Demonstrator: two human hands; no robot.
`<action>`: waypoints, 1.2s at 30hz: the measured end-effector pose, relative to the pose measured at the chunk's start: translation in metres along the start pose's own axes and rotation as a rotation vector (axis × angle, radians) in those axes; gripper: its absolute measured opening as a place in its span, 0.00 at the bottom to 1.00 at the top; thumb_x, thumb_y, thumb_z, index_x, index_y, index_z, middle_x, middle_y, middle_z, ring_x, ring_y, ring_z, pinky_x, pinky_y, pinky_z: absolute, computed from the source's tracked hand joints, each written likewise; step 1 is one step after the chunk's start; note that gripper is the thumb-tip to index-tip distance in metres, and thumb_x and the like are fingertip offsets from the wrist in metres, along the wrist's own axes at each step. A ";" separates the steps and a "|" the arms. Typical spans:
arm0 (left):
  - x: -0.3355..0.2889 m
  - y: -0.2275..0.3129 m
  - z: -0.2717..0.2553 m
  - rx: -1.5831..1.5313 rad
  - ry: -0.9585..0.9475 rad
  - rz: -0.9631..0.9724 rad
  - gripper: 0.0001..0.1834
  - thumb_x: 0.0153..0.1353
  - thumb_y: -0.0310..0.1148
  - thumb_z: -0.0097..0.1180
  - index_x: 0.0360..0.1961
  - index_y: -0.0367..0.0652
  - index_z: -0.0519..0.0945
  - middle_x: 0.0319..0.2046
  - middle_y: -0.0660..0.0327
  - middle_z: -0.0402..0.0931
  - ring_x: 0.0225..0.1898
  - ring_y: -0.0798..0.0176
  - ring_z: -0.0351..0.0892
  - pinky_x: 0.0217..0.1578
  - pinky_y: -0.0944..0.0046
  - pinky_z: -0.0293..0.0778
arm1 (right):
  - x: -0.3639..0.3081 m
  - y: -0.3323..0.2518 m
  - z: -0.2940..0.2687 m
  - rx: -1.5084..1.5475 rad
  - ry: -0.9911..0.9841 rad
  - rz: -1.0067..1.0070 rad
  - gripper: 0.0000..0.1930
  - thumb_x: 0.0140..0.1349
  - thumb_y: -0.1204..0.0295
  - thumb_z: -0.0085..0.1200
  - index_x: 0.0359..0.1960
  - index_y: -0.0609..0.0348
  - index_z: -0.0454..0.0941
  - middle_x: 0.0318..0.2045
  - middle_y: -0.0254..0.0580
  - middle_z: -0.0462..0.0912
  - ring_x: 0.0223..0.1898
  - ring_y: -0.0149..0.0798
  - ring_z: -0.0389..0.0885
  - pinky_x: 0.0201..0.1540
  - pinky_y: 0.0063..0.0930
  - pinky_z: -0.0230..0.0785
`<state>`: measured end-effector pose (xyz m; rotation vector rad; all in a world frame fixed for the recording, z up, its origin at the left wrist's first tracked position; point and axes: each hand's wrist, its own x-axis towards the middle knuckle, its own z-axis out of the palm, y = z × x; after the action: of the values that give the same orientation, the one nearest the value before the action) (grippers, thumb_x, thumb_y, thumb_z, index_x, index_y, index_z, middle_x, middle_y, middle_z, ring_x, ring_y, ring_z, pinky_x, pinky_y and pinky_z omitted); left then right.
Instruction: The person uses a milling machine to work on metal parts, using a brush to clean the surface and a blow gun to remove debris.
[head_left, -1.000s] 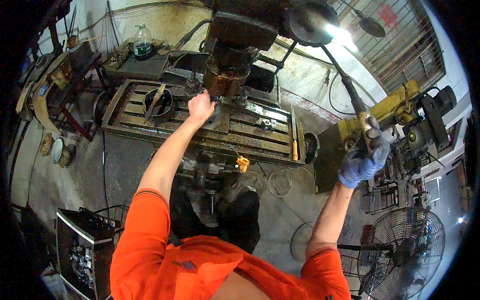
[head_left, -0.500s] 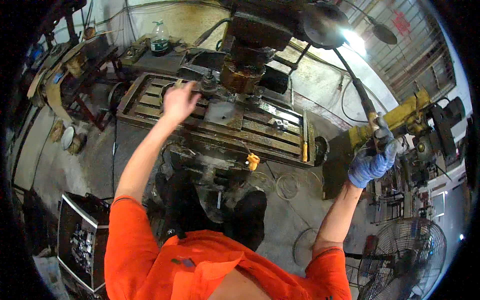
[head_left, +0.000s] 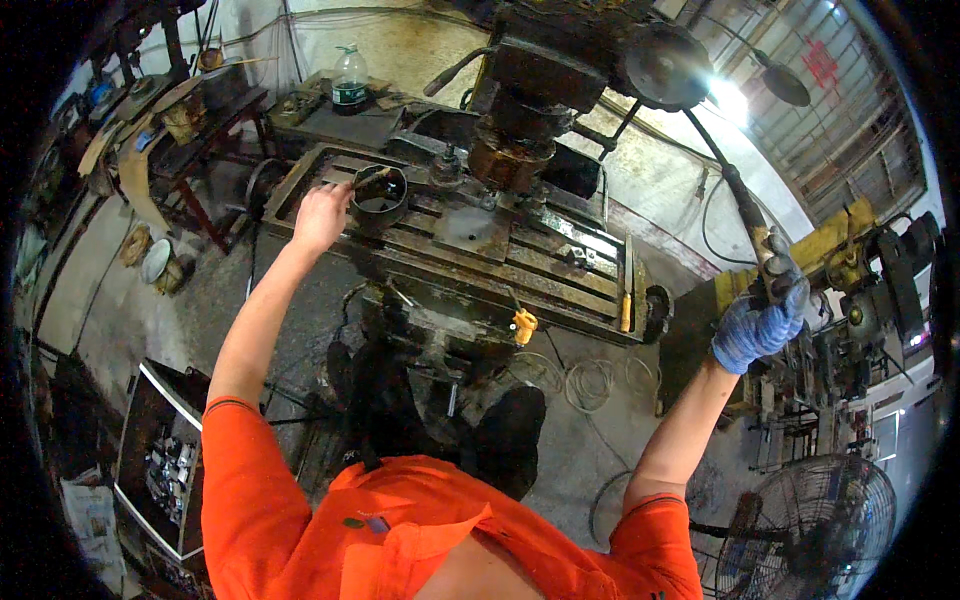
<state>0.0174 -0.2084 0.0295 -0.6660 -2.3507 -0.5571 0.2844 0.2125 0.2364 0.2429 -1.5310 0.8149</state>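
The left hand (head_left: 323,215), bare, is hovering at the left rim of a dark round pot (head_left: 381,209), its fingers drawn narrow at one end of a brush-like stick (head_left: 374,180); whether they are truly gripping it, I cannot tell from this angle. The pot is sitting upright toward the left part of the slotted metal desk (head_left: 540,272) of the machine, probably because there it is staying within arm's reach while standing clear of the brown machine head (head_left: 512,155). The stick is lying slanted over the pot's mouth, which is likely keeping its near end easy to pick up. A flat metal piece (head_left: 470,230) is resting on the desk below the machine head, well apart from both hands. The right hand (head_left: 760,320), in a blue glove, is wrapping its fingers around the lower end of a long dark lever (head_left: 742,200); holding it so far down is presumably giving good leverage, and the glove is likely shielding the skin from grime. A file with a yellow handle (head_left: 627,311) is lying along the desk's right edge, seemingly so that it is not crowding the middle.
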 end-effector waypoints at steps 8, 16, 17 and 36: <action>0.013 -0.010 0.022 0.141 -0.289 0.114 0.07 0.43 0.23 0.49 0.26 0.38 0.77 0.22 0.48 0.74 0.27 0.46 0.75 0.30 0.51 0.70 | 0.002 -0.002 0.007 0.080 0.009 0.000 0.19 0.61 0.60 0.37 0.29 0.67 0.72 0.33 0.50 0.77 0.41 0.46 0.74 0.49 0.39 0.61; 0.014 0.005 -0.038 0.048 -0.300 0.064 0.09 0.50 0.26 0.48 0.32 0.39 0.78 0.28 0.49 0.71 0.32 0.46 0.72 0.36 0.52 0.68 | 0.001 0.013 -0.001 0.178 -0.035 -0.087 0.19 0.60 0.60 0.39 0.28 0.66 0.72 0.33 0.51 0.77 0.41 0.48 0.74 0.49 0.44 0.61; 0.008 0.001 -0.042 0.069 -0.304 0.072 0.09 0.50 0.25 0.49 0.32 0.39 0.78 0.28 0.49 0.71 0.33 0.46 0.72 0.35 0.52 0.68 | 0.000 0.013 0.001 0.191 -0.040 -0.108 0.18 0.59 0.60 0.39 0.28 0.66 0.72 0.33 0.51 0.77 0.41 0.48 0.74 0.50 0.44 0.61; -0.017 -0.006 -0.074 -0.194 -0.132 -0.355 0.11 0.55 0.28 0.49 0.37 0.34 0.77 0.27 0.47 0.77 0.32 0.51 0.78 0.33 0.60 0.71 | -0.008 -0.001 0.004 0.047 0.033 0.061 0.16 0.58 0.62 0.41 0.27 0.65 0.71 0.30 0.47 0.75 0.42 0.49 0.73 0.54 0.47 0.56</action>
<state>0.0595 -0.2581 0.0699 -0.3772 -2.5792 -0.9320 0.2834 0.2070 0.2293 0.2174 -1.4959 0.9000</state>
